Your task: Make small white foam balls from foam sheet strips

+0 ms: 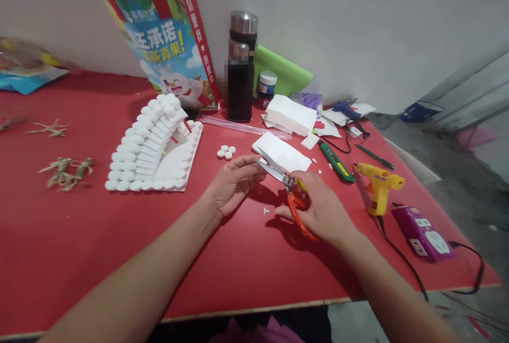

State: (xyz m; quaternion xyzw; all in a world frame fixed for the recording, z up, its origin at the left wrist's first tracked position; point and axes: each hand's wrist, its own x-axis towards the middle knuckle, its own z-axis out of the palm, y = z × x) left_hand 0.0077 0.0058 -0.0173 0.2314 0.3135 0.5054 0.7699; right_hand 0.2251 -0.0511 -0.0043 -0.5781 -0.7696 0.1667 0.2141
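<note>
My right hand (pixel 320 202) is wrapped round a pair of shears (pixel 296 210) with orange and yellow handles, their blades apart and pointing up and left. My left hand (pixel 240 181) is pinched at the blade tips on a small white piece (pixel 262 161), mostly hidden by the fingers. Just behind the blades lies a white sheet (pixel 282 151). A tiny white scrap (pixel 265 211) rests on the table between my hands. Farther left stands a white model (pixel 149 147) with a curved stair, edged with round white discs. Several loose white discs (pixel 226 152) lie between it and my left hand.
On the red table (pixel 222 279), a yellow glue gun (pixel 379 186), a purple power box (pixel 423 234) with cords and a green cutter (pixel 336 163) lie right. Behind stand a steel flask (pixel 242 27), a jar (pixel 267 86), a stack of white pieces (pixel 292 115) and a printed bag (pixel 167 41).
</note>
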